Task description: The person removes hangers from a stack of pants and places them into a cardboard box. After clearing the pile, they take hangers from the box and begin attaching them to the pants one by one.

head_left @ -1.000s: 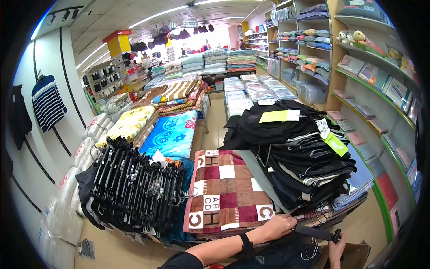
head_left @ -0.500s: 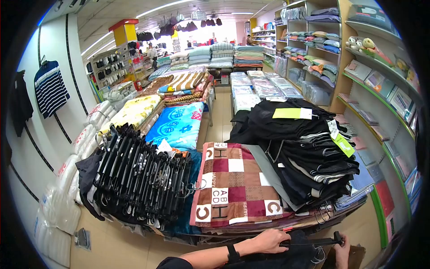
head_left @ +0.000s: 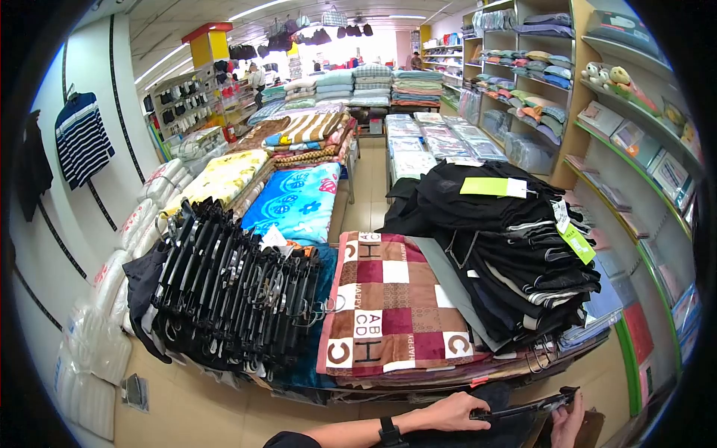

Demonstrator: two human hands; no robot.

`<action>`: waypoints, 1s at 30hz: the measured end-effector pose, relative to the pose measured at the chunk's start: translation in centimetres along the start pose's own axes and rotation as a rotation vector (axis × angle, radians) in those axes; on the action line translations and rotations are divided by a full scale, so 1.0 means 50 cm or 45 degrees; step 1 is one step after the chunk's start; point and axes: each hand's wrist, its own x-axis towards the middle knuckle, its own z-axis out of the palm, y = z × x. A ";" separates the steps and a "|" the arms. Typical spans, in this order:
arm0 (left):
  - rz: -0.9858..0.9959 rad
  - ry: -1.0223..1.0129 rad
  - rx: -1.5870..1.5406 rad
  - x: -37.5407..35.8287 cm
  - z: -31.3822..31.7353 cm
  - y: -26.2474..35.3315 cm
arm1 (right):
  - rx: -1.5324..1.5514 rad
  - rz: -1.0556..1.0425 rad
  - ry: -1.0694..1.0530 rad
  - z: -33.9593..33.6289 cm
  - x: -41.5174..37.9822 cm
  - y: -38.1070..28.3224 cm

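Observation:
My left hand (head_left: 450,413), with a black band on the wrist, is closed round the left end of a black hanger (head_left: 523,407) at the bottom of the view. At the hanger's right end my right hand (head_left: 569,420) grips it with fingers and thumb. Dark cloth (head_left: 478,433) hangs below the hanger, partly hidden by my left hand and cut off by the frame edge. Just beyond lies a brown and maroon patterned blanket (head_left: 396,313).
Many black hangers with dark garments (head_left: 231,291) lie on the left of the table. Black clothing (head_left: 508,239) with green tags is piled at the right. Shelves (head_left: 635,157) line the right side, and wrapped white bundles (head_left: 97,336) stand at the left.
The hanger's right end has tilted slightly upward with my right hand. My left hand has shifted a little lower, still on the hanger. The view has moved slightly.

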 end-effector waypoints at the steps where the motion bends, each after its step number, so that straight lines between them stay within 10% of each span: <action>1: -0.015 0.007 -0.021 0.002 0.004 0.005 | 0.084 0.033 -0.020 0.022 -0.014 -0.001; 30: -0.023 0.006 -0.139 0.115 0.066 0.000 | 0.589 0.134 -0.116 0.002 0.064 0.066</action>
